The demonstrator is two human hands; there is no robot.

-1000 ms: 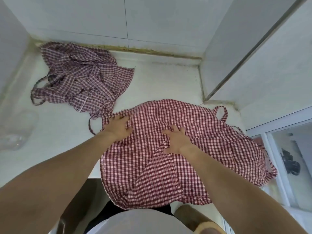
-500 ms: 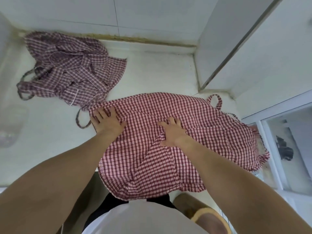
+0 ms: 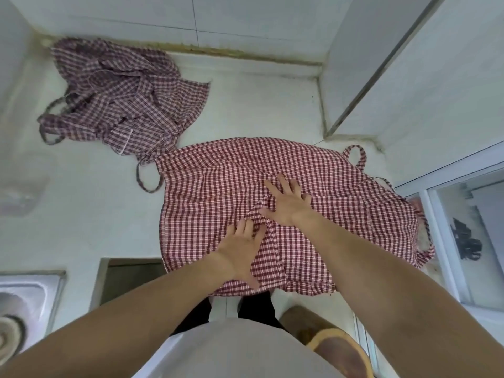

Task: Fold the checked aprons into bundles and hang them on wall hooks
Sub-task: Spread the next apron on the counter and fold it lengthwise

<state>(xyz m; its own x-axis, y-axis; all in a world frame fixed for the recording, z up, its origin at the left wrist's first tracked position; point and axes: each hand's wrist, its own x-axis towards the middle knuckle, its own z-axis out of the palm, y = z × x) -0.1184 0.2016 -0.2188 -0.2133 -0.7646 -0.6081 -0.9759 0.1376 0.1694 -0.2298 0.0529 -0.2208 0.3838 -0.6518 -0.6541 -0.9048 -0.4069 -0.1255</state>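
The fingers of the right hand (image 3: 289,204) lie straight and spread, pressed flat on the red checked apron (image 3: 223,186) near its middle, with the thumb beside a raised crease in the cloth. The fingers of the left hand (image 3: 241,246) are also straight, close together, flat on the same apron just nearer the person, their tips almost touching the right thumb. Neither hand grips the cloth.

The apron is spread open on the pale worktop (image 3: 245,105), its near hem hanging over the front edge. A strap loop (image 3: 356,156) sticks out at its far right corner, and another loop (image 3: 147,178) lies on the worktop at its far left corner.

A second, darker checked apron (image 3: 122,99) lies crumpled in the far left corner of the worktop, against the tiled wall (image 3: 245,17), its nearest edge just beside the spread apron.

A metal sink (image 3: 30,293) shows at the lower left, and a window frame (image 3: 441,241) runs along the right.
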